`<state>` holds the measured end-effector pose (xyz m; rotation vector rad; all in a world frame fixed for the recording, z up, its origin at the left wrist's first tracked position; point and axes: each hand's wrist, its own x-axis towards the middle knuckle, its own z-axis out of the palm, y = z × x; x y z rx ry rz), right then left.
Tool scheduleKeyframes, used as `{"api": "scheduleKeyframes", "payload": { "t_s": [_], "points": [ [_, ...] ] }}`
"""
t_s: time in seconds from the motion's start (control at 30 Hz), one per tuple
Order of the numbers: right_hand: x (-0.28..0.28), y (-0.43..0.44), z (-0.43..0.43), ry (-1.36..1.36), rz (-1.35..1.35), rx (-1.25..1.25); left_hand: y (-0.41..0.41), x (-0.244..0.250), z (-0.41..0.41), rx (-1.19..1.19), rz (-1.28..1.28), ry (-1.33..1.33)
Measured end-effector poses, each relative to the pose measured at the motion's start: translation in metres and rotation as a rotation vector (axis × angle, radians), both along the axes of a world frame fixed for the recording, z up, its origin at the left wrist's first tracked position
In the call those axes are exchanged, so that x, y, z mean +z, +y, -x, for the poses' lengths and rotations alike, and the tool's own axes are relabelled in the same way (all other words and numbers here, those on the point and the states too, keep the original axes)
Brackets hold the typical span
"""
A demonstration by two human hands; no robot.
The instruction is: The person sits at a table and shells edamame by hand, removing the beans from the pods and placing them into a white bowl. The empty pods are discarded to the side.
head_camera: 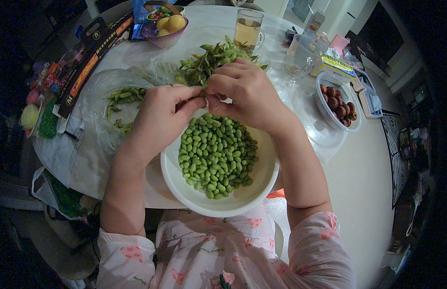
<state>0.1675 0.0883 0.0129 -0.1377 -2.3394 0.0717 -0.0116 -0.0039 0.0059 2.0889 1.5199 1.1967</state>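
My left hand [165, 113] and my right hand [243, 94] meet fingertip to fingertip above the far rim of a white bowl [174, 191]. Between them they pinch a small soybean pod [204, 93], mostly hidden by the fingers. Shelled green soybeans [218, 155] cover much of the bowl's bottom. Just beyond my right hand lies a heap of unshelled soybean pods [200, 67], partly covered by that hand. Left of my left hand, a clear plastic bag [97, 104] stands open, with more pods [126, 95] inside.
A glass mug of tea [248, 30] stands behind the pod heap, with an empty glass mug [299, 59] to its right. A plastic tub of brown-red fruit [337, 104] sits at the right. Back left are a purple bowl of yellow fruit [164, 32] and a long dark box [90, 68].
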Motion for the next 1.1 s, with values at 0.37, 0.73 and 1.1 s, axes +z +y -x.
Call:
{"api": "scheduleKeyframes", "payload": {
  "t_s": [0.37, 0.73, 1.1],
  "points": [
    [-0.002, 0.0, 0.001, 0.174, 0.23, 0.048, 0.004, -0.004, -0.01, -0.044, 0.134, -0.466],
    [0.005, -0.007, -0.005, 0.132, 0.512, 0.093, 0.001, -0.006, -0.015, -0.101, 0.137, -0.45],
    [0.004, -0.011, -0.002, 0.211, 0.4, 0.068, 0.003, -0.009, -0.016, -0.199, 0.102, -0.691]
  ]
}}
